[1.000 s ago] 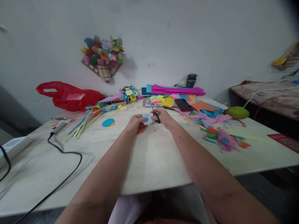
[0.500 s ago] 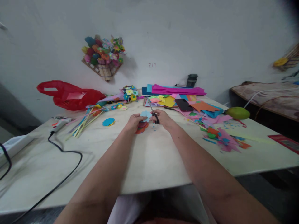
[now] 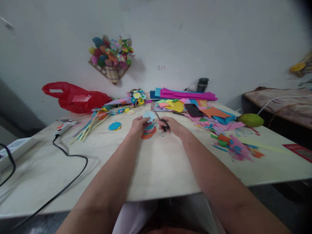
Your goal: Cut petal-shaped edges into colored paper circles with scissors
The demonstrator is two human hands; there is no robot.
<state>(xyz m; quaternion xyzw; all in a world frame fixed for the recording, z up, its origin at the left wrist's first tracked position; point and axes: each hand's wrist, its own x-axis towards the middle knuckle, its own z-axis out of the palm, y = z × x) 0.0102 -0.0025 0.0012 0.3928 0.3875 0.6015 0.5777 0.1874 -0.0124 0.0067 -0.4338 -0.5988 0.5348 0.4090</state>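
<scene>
Near the middle of the table my left hand (image 3: pixel 138 126) pinches a light blue paper flower (image 3: pixel 148 116) with a scalloped edge. My right hand (image 3: pixel 172 126) is closed around the black handles of a pair of scissors (image 3: pixel 165 123), whose blades point up and away, just right of the flower. Below the flower lies a stack of coloured round cutouts (image 3: pixel 148 131), orange at the near edge, partly covered by my left hand. Tiny blue scraps are scattered by the scissors. Left of my hands rests a blue scalloped cutout (image 3: pixel 114 125) with yellow showing beneath.
On the left are a glue gun (image 3: pixel 64 126) with a black cord, a white power strip (image 3: pixel 17 151), pale sticks (image 3: pixel 90 126) and a red plastic bag (image 3: pixel 75 97). To the right lie paper scraps (image 3: pixel 237 148), a phone (image 3: pixel 193 110) and a green fruit (image 3: pixel 251 120). Coloured sheets (image 3: pixel 187 94) line the back.
The light blue flower has moved left and up, apart from the scissors. My right hand has shifted slightly right with the scissors, and more of the cutout stack shows.
</scene>
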